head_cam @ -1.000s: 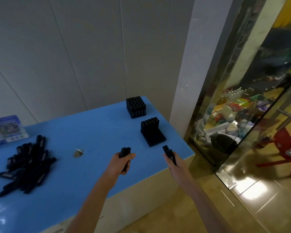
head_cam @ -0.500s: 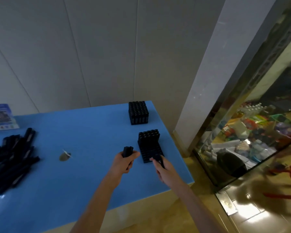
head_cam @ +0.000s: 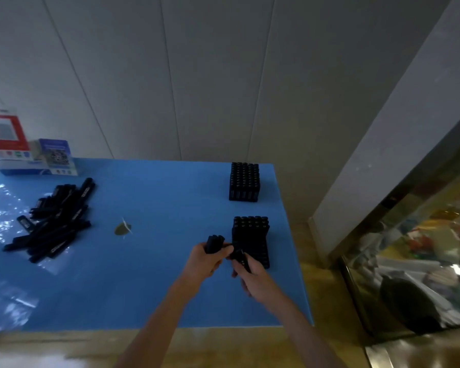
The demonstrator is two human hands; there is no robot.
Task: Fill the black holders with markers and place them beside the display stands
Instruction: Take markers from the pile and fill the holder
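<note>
Markers point(head_cam: 214, 243) bunch in the gripping left hand point(head_cam: 202, 264); right hand point(head_cam: 252, 274) pinches one marker point(head_cam: 241, 257) by the holder point(head_cam: 251, 243).

Right hand point(head_cam: 252, 274): moved from open air near the table edge to the near side of the part-filled holder point(head_cam: 251, 241); its marker point(head_cam: 241, 257) now brought against the holder's front. Left hand point(head_cam: 206, 261): drawn in beside the right, its bundle of markers point(head_cam: 214, 243) now just left of the holder. Hands now nearly touching, formerly apart.
</note>
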